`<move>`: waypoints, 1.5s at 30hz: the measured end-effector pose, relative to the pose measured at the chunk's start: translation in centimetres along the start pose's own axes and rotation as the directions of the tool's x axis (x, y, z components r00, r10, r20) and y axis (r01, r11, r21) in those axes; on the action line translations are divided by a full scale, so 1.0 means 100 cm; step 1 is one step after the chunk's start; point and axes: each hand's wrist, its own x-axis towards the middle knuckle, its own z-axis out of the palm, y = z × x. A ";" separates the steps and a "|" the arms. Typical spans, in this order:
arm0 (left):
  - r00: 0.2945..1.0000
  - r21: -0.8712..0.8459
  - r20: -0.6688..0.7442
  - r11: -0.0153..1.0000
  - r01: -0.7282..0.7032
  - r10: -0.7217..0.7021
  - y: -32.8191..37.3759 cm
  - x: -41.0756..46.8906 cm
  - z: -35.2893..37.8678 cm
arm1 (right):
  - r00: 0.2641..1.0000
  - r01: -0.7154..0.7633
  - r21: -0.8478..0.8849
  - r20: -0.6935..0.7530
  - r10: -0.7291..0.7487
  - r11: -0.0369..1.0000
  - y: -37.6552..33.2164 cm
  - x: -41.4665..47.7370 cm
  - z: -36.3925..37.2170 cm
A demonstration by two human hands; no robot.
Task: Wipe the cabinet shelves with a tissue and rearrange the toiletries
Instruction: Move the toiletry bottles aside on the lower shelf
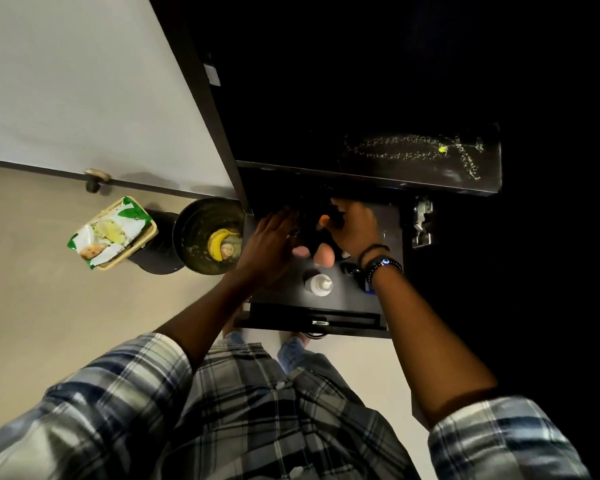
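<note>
The dark cabinet shelf [343,297] holds loose toiletries, and the white bottle [319,284] standing near its front edge serves as the marker. Just behind the bottle lie 2 pink sponges [324,255], side by side, and just to its right sits a small dark round item [350,270]. Further behind, the right hand [354,230] curls its fingers round an orange-tipped item [324,220]. The left hand [271,240], behind and left of the bottle, stretches its fingers into the shadow; I cannot tell whether it has hold of anything. No tissue shows anywhere, so the wiping seems undone here, and the work looks early: items are probably being gathered or shifted, with the sorting left to do. Far behind the bottle an upper shelf [478,181] carries a glittery chain [413,154]. Well left of the bottle stands a bin [187,220] with a banana peel [219,242], and beyond it a basket [151,233].
</note>
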 end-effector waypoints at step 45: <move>0.913 -0.208 -0.372 0.973 0.096 -0.170 -0.051 -0.064 -0.028 | 0.960 0.029 -0.163 0.280 0.018 0.986 -0.086 0.045 0.020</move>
